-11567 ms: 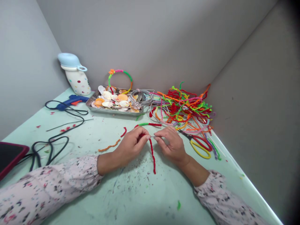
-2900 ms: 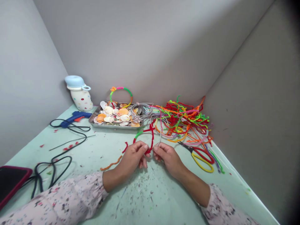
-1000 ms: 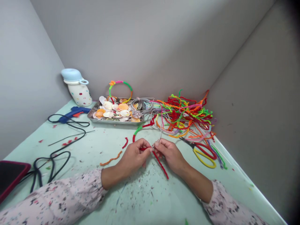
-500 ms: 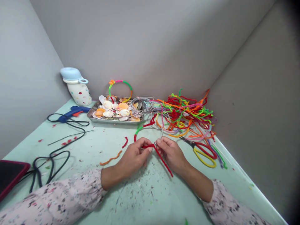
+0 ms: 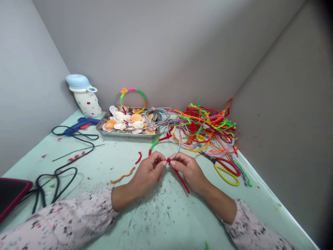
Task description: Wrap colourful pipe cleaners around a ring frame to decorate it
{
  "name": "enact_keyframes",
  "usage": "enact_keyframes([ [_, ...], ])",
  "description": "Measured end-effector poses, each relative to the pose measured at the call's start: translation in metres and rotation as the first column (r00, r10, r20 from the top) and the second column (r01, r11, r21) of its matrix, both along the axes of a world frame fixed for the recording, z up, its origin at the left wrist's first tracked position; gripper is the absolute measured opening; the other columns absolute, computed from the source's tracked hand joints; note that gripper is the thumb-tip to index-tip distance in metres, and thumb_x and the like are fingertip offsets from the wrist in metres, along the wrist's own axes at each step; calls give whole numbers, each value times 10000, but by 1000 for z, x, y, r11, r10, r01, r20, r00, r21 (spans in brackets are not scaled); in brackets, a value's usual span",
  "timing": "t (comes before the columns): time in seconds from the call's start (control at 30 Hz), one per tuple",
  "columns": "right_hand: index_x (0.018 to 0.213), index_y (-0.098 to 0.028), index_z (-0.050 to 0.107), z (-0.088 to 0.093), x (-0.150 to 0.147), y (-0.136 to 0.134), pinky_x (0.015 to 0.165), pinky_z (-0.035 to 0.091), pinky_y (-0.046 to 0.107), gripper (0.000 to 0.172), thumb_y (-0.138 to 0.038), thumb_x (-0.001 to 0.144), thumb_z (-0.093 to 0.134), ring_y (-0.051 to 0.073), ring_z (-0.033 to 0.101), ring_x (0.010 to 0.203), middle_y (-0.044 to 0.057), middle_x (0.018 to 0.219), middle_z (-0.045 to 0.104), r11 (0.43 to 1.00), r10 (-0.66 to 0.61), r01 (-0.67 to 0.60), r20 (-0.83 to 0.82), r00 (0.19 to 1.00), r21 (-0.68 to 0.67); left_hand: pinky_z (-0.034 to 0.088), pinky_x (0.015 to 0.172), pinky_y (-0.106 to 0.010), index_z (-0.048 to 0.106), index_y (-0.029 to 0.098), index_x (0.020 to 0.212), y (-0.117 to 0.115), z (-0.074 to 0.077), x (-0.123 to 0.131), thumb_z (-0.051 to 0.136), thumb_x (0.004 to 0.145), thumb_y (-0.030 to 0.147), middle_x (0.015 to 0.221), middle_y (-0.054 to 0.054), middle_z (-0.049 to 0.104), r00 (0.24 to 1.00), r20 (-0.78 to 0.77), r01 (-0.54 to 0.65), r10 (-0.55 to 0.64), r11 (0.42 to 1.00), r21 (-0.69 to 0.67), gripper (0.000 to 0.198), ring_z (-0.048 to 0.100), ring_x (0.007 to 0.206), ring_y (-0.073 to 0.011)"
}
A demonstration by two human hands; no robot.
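Note:
A red pipe cleaner (image 5: 182, 181) is pinched between my two hands, its loose tail slanting down to the right. My left hand (image 5: 148, 170) is closed with thumb and forefinger on the red wrapping where it meets a ring. That ring is a thin grey wire (image 5: 179, 147), partly covered by red and green pipe cleaner (image 5: 154, 145) and curving up behind my fingers. Opposite it, my right hand (image 5: 189, 172) presses thumb against forefinger at the same red spot, beside the bare wire. The fingers hide the exact join.
Seashells fill a metal tray (image 5: 127, 135); a finished-looking colourful ring (image 5: 142, 92) stands in it. Right of that lies a pile of pipe cleaners (image 5: 205, 121), with scissors (image 5: 226, 170) in front. A blue glue gun (image 5: 78, 125), black cord (image 5: 57, 170) and bottle (image 5: 87, 100) are left.
My hands have drawn closer together at the join. The red pipe cleaner's bend is now pressed between both thumbs, and its tail has shifted slightly up and left.

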State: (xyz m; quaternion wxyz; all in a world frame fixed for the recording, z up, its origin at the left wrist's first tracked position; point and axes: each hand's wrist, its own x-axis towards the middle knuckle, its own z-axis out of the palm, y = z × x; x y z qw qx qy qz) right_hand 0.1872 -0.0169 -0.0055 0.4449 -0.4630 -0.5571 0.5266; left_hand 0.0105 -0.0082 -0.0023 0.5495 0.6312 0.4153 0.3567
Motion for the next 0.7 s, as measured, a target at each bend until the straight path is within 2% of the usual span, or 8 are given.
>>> enact_keyframes([
  [0.17,809,-204,629,0,-1,1,651,384,263,125,-329,799,636,130,491,681,-24,728,586,1000,-13,12,50,999,9,342,459,-183,521,187,877,0,-2,-1,506,906,365,503,72,493,1000,18,14,-14,1000,-7,182,455,443,-82],
  [0.7,818,-217,658,0,-4,1,654,404,261,88,-300,795,636,130,513,671,-24,725,602,996,-23,18,55,998,90,278,407,-160,504,187,848,-1,2,-1,509,899,381,471,71,501,994,100,48,-38,993,-105,200,404,392,-59],
])
